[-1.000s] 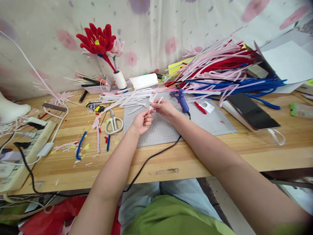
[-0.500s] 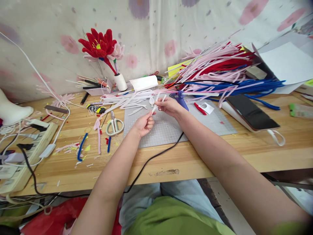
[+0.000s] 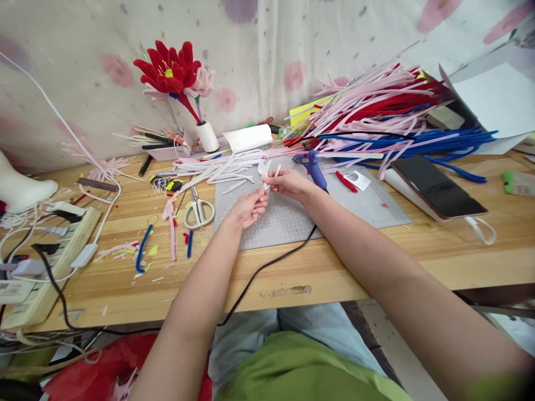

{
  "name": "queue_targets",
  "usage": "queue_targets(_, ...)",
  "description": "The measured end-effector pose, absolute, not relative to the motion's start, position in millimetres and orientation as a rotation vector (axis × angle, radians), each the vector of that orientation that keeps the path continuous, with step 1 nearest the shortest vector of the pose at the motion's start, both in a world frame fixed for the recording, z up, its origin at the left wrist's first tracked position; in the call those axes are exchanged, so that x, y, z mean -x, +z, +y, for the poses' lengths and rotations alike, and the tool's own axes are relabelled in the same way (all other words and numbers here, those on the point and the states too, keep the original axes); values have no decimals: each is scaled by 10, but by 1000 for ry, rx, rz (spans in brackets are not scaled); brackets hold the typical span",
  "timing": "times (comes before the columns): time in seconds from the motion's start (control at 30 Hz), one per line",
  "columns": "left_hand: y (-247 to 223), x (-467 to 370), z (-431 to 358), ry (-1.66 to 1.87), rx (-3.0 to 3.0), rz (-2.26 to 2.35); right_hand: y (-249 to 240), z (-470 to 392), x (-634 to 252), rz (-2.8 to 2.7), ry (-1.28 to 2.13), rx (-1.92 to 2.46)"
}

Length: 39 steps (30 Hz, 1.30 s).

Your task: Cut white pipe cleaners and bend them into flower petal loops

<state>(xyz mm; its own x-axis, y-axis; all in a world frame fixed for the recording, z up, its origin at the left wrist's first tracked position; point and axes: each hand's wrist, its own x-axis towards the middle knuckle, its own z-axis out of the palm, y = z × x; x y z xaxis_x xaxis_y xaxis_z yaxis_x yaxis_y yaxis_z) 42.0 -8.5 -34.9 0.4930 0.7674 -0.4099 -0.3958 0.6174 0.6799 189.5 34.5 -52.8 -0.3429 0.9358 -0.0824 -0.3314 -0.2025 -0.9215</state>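
Observation:
Over the grey cutting mat [image 3: 284,225], both my hands work on one piece of white pipe cleaner [image 3: 262,169] with a small looped, petal-like end and loose tips sticking up. My left hand [image 3: 251,209] is closed, pinching the lower part of it. Thumb and fingers of my right hand [image 3: 288,184] pinch it just above and to the right. The two hands' fingertips meet, so the exact grip points are hidden. White pipe cleaners [image 3: 225,167] lie loose behind my left hand. A purple glue gun [image 3: 316,169] lies just beyond my right hand.
Scissors [image 3: 199,213] and blue pipe cleaner pieces [image 3: 143,249] lie left of the mat. At the right are a phone [image 3: 438,186] and a large pile of pipe cleaners [image 3: 376,106]. A red flower [image 3: 169,72] stands behind. A black cable [image 3: 271,264] crosses the table edge.
My hands have come closer together at the fingertips around the white pipe cleaner. The whole view has shifted slightly, and more of the glue gun shows.

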Motion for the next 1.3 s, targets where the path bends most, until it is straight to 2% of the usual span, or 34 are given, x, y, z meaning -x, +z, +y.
queue_targets(0.47, -365, -412, -106, 728, -451, 759, -472, 367, -1944, -988, 1725, 864)
queue_targets(0.9, -300, -395, -105, 856, -554, 870, -435, 395, -1892, -747, 1526, 862)
queue_targets(1.3, -365, -386, -107, 870, -650, 859, -473, 313, -1881, -1094, 1752, 804)
